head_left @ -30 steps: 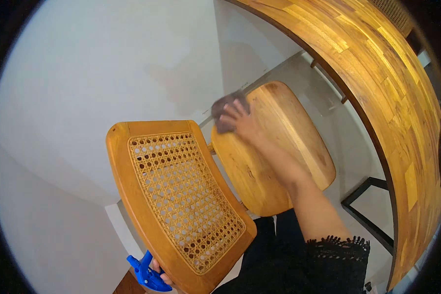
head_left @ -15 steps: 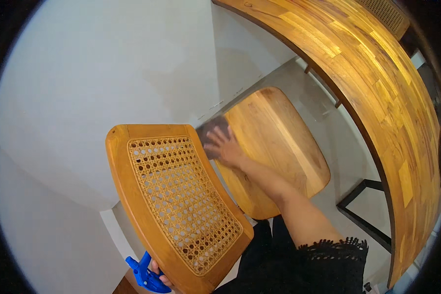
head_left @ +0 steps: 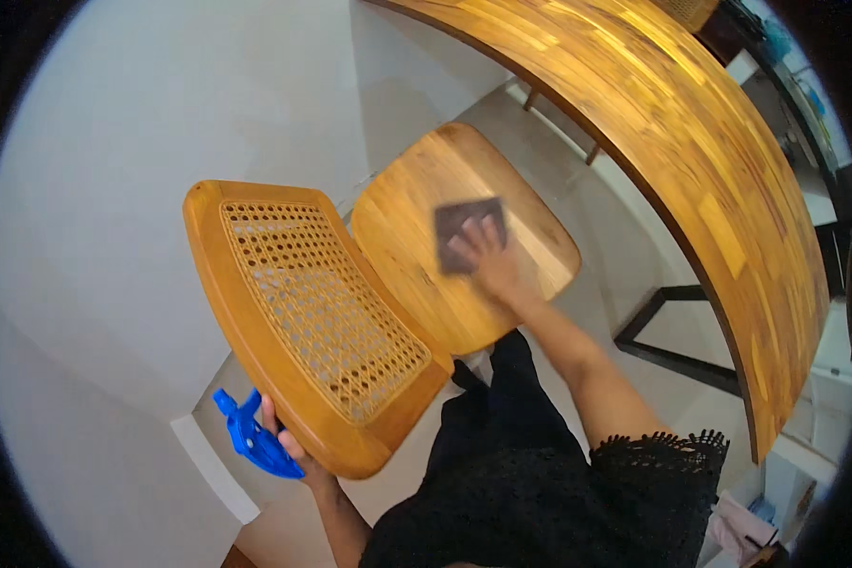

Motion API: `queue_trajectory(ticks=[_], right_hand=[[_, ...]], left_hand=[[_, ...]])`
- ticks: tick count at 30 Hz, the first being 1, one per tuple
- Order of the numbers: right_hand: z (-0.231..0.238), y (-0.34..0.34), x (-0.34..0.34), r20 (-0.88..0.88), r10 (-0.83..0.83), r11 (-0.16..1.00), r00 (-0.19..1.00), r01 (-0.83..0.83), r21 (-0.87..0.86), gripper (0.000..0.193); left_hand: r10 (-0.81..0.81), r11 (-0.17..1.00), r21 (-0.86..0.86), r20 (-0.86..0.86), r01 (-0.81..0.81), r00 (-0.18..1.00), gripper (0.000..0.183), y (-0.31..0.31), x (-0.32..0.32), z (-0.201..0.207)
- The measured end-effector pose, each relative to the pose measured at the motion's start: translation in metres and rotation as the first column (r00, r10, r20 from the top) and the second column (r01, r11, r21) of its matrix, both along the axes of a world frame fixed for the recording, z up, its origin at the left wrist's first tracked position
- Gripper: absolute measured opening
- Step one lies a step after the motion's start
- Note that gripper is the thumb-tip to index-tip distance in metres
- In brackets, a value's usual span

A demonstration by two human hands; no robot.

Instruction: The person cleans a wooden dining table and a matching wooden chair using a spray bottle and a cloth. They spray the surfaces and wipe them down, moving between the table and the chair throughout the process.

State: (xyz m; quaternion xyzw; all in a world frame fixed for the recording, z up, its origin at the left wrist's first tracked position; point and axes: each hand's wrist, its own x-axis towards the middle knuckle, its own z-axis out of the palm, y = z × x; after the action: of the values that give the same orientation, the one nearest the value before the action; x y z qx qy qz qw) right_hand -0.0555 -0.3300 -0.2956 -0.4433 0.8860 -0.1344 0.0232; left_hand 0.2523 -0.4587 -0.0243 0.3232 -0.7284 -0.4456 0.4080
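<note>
A wooden chair stands in front of me, with a smooth plank seat (head_left: 412, 256) and a backrest of woven cane in a wooden frame (head_left: 341, 445). My right hand (head_left: 490, 260) lies flat with fingers spread on a dark, squarish cloth (head_left: 454, 222), which rests on the seat; both are blurred by motion. Beside the backrest's lower left edge, my left hand (head_left: 289, 445) is closed around a blue spray bottle (head_left: 249, 438). Only the bottle's trigger head shows clearly.
A large wooden table with a curved-looking edge (head_left: 672, 142) spans the right side, on a black metal leg frame (head_left: 658, 317). White walls (head_left: 161, 114) meet in a corner behind the chair. A pink cloth-like thing (head_left: 736, 521) is at lower right.
My right hand and the dark cloth have moved from the seat's edge by the backrest to the middle of the seat. The view has shifted, showing more of my left forearm.
</note>
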Motion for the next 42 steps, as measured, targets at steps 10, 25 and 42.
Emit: queue_trajectory(ticks=[10,25,42], right_hand=[[0.018,0.099,0.062,-0.009,0.014,0.995,1.0,-0.013,0.102,0.073],[0.069,0.163,0.111,0.888,0.083,0.776,0.451,0.531,-0.342,0.048],[0.265,0.455,-0.035,-0.137,-0.484,0.87,0.864,0.492,0.029,0.057]], left_hand=[[-0.034,0.999,-0.042,-0.012,0.033,0.999,0.052,-0.007,-0.003,0.013],[-0.358,0.923,0.161,0.023,0.35,0.933,0.049,0.008,0.012,0.048],[-0.839,0.54,0.145,0.018,0.829,0.543,0.061,0.209,-0.06,0.097]])
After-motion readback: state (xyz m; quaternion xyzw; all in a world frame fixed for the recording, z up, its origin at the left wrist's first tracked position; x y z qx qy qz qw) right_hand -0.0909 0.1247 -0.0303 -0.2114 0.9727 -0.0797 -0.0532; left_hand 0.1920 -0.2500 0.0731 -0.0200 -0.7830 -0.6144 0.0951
